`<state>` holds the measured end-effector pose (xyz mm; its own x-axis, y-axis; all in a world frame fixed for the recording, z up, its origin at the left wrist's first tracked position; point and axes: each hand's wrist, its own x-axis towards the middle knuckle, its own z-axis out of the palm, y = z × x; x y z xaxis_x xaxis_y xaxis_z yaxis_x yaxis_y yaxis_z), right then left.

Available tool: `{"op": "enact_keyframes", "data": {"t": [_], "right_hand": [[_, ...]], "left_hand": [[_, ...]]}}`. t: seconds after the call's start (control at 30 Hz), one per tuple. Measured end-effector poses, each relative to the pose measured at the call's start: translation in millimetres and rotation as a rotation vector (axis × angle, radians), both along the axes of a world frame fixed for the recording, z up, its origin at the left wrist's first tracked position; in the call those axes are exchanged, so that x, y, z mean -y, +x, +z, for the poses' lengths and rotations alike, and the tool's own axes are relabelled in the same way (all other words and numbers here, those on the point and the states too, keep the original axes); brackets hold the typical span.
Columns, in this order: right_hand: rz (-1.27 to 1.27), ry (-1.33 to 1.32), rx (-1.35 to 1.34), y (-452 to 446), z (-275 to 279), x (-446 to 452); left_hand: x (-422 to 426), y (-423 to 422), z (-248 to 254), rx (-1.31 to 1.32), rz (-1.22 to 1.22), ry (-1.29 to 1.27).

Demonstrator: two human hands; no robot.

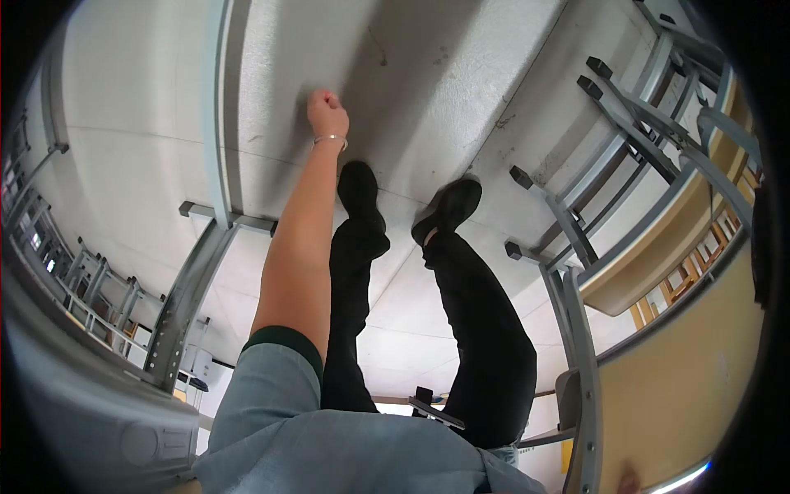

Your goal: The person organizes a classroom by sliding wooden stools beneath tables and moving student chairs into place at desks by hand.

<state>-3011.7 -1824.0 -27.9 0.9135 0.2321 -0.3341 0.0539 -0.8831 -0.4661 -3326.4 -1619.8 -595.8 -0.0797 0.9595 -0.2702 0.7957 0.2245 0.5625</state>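
Note:
From the left side of the body, my left arm stretches down over the pale floor. My left hand has its fingers curled closed, and anything inside them is hidden or too small to make out. A thin bracelet circles that wrist. The hand is above and slightly left of a black shoe in the view. Another black shoe rests on the floor to the right. My right hand does not show.
A grey metal desk leg with a long foot bar stands at the left. Grey metal frames and a tan chair seat crowd the right. A yellowish desktop fills the lower right. More furniture shows at far left.

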Motion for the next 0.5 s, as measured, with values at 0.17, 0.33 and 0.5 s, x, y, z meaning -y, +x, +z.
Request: {"op": "enact_keyframes", "data": {"t": [0.17,0.33,0.5], "right_hand": [[0.0,0.046,0.045,-8.6,22.0,-4.7],[0.141,0.331,-0.236,15.8,35.7,41.2],[0.043,0.099,-0.047,2.1,9.7,26.6]], "left_hand": [[7.1,-25.5,43.2,0.065,0.057,-0.028],[-7.3,-10.9,45.5,0.063,0.014,-0.037],[-9.4,9.9,-27.6,-0.118,0.022,0.112]]}}
